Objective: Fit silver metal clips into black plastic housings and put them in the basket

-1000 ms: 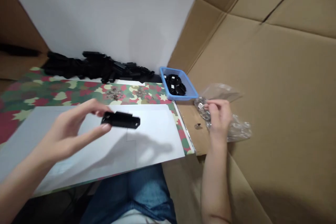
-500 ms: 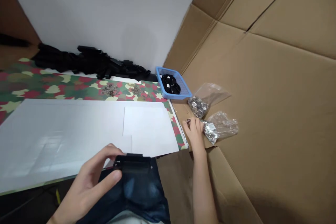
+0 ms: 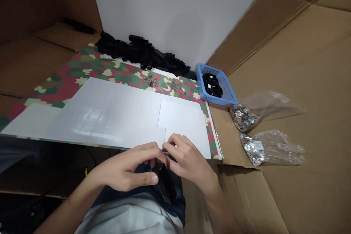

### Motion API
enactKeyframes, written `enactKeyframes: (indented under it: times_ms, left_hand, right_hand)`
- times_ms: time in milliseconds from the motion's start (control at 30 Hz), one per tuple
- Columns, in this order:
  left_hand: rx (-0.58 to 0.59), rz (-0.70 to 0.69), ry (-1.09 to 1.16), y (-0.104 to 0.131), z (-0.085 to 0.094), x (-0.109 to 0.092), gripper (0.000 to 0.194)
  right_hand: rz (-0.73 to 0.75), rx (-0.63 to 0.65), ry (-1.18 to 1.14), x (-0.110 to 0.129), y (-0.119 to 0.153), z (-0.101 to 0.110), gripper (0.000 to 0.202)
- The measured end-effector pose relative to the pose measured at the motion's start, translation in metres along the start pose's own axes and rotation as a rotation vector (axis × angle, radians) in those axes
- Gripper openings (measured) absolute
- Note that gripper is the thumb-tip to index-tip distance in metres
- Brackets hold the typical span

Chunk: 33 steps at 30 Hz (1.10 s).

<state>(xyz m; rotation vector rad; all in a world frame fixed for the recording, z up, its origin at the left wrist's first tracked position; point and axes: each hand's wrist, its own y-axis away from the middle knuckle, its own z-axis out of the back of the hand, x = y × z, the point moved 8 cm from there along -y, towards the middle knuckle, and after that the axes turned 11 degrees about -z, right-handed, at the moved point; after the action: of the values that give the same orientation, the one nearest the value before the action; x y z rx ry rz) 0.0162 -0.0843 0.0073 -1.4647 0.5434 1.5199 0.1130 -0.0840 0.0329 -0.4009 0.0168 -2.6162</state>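
Note:
In my left hand is a black plastic part, long and narrow, tilted over my lap with its upper end between thumb and fingers. My right hand meets the left at that upper end. Its thumb and fingers are pinched together around a small metal piece, of which just a thin greyish edge shows. The fingers hide most of the place where the piece and the black part come close, so I cannot tell whether they touch.
White sheets cover much of a camouflage-patterned table top. Black parts are heaped along the back, with small metal bits before them. A blue basket holds black pieces. Two clear bags of metal pieces lie on cardboard at right.
My right hand has left the bags at the right and come to the black part. My left hand has moved right, and the part has turned from level to steeply slanted. The view has shifted.

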Motion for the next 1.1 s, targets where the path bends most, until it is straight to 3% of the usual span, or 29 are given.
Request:
enactKeyframes:
  times_ms: [200,433,567,667,733,833,900,933,1000,1100]
  left_hand:
    - [-0.035,-0.054,0.096,0.001,0.004,0.008,0.022]
    - [-0.021,-0.148,0.353,0.003,0.000,0.008,0.031]
    - [-0.056,-0.157,0.408,0.005,0.004,0.012,0.032]
    - [-0.099,-0.136,0.490,-0.002,0.000,0.013,0.031]
    - [-0.223,-0.106,0.625,-0.005,-0.007,0.016,0.034]
    - [-0.470,-0.052,0.798,0.008,-0.026,0.035,0.045]
    - [-0.351,0.046,0.742,0.024,-0.054,0.058,0.047]
    - [-0.310,0.099,0.710,0.034,-0.064,0.074,0.047]
    - [-0.414,0.248,0.559,0.057,-0.063,0.118,0.042]
    - [-0.477,0.352,0.560,0.068,-0.061,0.166,0.028]
  right_hand:
    - [0.037,-0.003,-0.071,0.006,0.000,0.005,0.012]
    - [0.060,-0.018,-0.547,0.003,0.010,0.015,0.023]
    - [0.031,-0.015,-0.702,-0.007,0.013,0.015,0.023]
    - [-0.013,0.012,-0.904,-0.009,0.009,0.007,0.017]
    - [-0.122,-0.092,-0.986,-0.013,0.009,-0.003,0.010]
    - [-0.394,-0.444,-1.011,-0.027,0.037,-0.026,0.010]
    - [-0.504,-0.544,-1.065,-0.031,0.067,-0.057,0.013]
    - [-0.568,-0.517,-1.071,-0.034,0.081,-0.078,0.014]
    - [-0.690,-0.340,-1.058,-0.040,0.103,-0.124,0.017]
    - [-0.709,-0.083,-0.996,-0.042,0.117,-0.176,0.021]
